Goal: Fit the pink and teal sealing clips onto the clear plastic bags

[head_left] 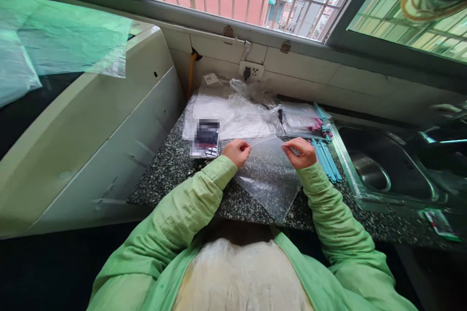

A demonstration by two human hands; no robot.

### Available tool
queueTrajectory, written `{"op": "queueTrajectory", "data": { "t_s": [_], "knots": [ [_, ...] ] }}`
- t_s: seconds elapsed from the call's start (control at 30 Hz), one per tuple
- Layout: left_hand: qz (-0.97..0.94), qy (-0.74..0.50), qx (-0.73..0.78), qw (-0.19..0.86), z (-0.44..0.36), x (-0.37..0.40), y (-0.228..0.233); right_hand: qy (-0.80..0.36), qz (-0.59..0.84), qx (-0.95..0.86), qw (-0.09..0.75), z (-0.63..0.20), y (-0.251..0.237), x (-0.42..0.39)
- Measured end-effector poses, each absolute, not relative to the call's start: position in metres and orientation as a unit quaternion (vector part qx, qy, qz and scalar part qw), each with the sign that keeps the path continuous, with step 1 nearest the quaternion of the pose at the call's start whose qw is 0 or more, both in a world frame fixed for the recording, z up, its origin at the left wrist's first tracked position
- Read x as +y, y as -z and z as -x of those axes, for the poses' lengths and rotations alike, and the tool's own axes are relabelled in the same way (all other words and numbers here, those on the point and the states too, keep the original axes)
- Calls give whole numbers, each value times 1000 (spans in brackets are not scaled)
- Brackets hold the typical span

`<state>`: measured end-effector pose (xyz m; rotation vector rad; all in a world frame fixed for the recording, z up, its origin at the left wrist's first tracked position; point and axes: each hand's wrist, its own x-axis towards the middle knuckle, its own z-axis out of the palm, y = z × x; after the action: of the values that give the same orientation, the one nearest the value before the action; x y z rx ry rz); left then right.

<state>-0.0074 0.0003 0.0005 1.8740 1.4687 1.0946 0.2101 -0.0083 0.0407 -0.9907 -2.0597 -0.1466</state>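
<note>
A clear plastic bag (268,177) lies flat on the speckled granite counter (171,170), reaching past its near edge. My left hand (237,151) pinches the bag's top left corner. At the top right corner my right hand (301,152) grips the same edge. Both arms wear light green sleeves.
Behind the bag lies a pile of clear bags (233,114), a stack of bags with pink parts (304,121) and blue strips (326,160). A blurred dark card (206,138) sits left. A steel sink (386,170) is right, a white appliance (102,126) left.
</note>
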Motion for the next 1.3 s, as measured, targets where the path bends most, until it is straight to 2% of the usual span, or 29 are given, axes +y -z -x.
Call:
{"op": "queueTrajectory", "data": {
  "t_s": [0.23,0.4,0.73,1.3],
  "knots": [
    [-709,-379,540,250,7,0,-3,83,479,-745,456,-229,-44,-1],
    [-697,-362,550,283,7,0,0,123,446,-761,455,-229,-47,1],
    [-618,-421,552,369,5,4,-2,144,432,-808,375,-207,-62,-24],
    [-514,-457,549,476,4,8,1,139,370,-869,297,-183,-32,-42]
  ]
}}
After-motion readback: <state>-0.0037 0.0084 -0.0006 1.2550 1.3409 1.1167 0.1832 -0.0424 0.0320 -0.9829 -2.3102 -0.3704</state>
